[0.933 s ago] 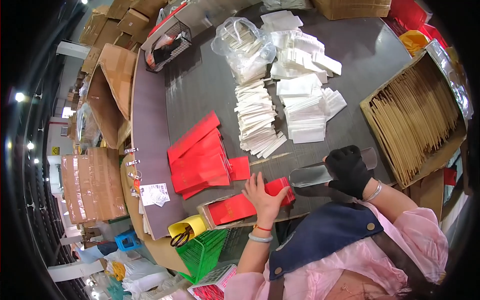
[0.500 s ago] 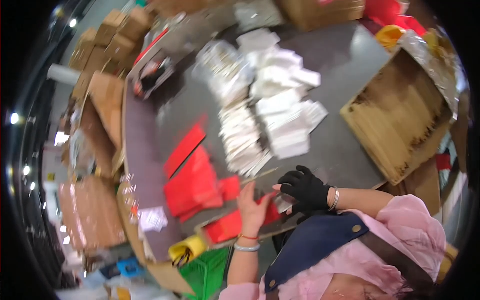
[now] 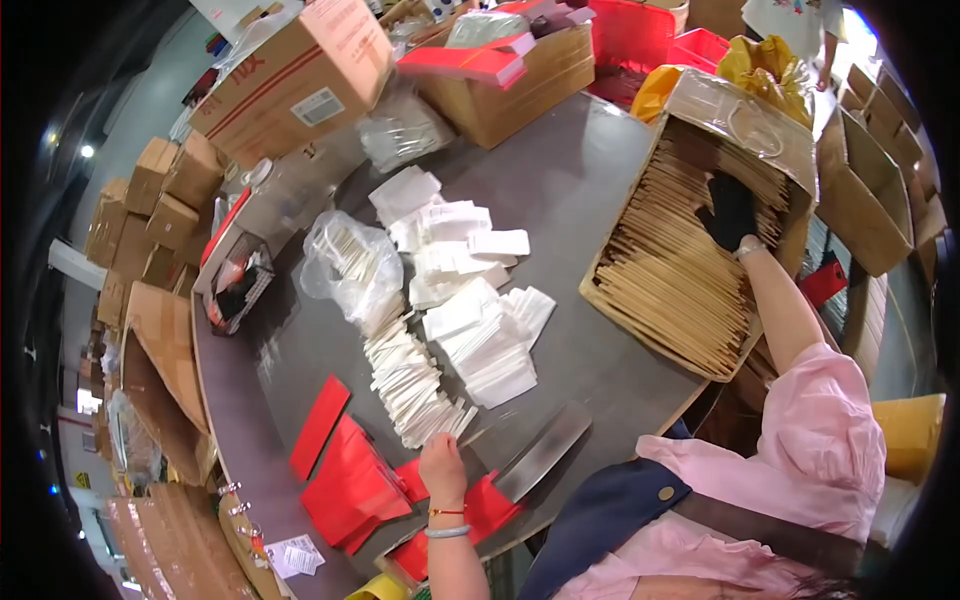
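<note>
My bare left hand (image 3: pixel 443 470), with a red string and a pale bangle at the wrist, is at the near end of a long row of thin white paper slips (image 3: pixel 405 385). Its fingers are drawn together at the last slips; what they pinch is too small to make out. Black-gloved, my right hand (image 3: pixel 733 212) lies with fingers apart on the thin wooden sticks (image 3: pixel 680 270) filling a tilted cardboard box (image 3: pixel 650 352). Below my left hand, a red sleeve (image 3: pixel 492 507) lies by the table edge, a grey translucent strip (image 3: pixel 545 450) sticking out of it.
Stacks of folded white paper (image 3: pixel 485 340) and a clear plastic bag (image 3: pixel 350 262) lie mid-table. Red paper pieces (image 3: pixel 350 485) are at the near left. A wire basket (image 3: pixel 240 285) stands at the left edge. Cardboard boxes (image 3: pixel 300 90) crowd the far side.
My right hand has left the near table edge and reached over to the sticks in the box. My left hand's spread fingers have closed by the white slips. The view has shifted too.
</note>
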The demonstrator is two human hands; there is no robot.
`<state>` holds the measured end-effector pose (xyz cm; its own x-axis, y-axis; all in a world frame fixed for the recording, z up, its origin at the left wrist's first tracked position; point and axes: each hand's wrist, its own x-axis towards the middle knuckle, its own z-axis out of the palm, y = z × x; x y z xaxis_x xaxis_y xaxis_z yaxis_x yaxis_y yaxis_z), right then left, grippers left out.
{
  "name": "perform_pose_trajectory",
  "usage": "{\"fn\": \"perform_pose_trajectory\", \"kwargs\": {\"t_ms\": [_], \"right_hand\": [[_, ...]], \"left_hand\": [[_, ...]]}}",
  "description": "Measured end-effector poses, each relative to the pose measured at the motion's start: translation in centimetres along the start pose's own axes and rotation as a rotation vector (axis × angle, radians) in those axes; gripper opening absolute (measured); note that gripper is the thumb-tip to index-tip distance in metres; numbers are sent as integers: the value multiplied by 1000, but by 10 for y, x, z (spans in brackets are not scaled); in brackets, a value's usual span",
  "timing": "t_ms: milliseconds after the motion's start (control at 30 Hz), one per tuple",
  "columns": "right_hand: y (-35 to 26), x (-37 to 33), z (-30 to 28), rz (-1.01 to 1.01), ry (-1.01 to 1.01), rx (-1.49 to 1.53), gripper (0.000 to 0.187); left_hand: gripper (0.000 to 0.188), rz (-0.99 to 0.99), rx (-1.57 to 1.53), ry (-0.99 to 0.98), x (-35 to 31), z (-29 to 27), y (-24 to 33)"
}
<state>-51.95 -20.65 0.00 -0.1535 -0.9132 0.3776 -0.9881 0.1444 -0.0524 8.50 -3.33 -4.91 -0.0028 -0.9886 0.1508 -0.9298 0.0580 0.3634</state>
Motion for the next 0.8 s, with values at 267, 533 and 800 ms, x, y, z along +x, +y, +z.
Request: {"fn": "perform_pose_trajectory", "kwargs": {"t_ms": [267,533,800], "right_hand": [[-62,-65,-4,-36,-177,-68,63],[-90,-92,-24,7,-321,117,59],[-48,-127,-67,98,-61,393,35]], "left_hand": [[5,-39,-161,22,-1,-26,29],[12,343,-133,100,51,28,71],[14,316,-127,-34,26,24,83]]}}
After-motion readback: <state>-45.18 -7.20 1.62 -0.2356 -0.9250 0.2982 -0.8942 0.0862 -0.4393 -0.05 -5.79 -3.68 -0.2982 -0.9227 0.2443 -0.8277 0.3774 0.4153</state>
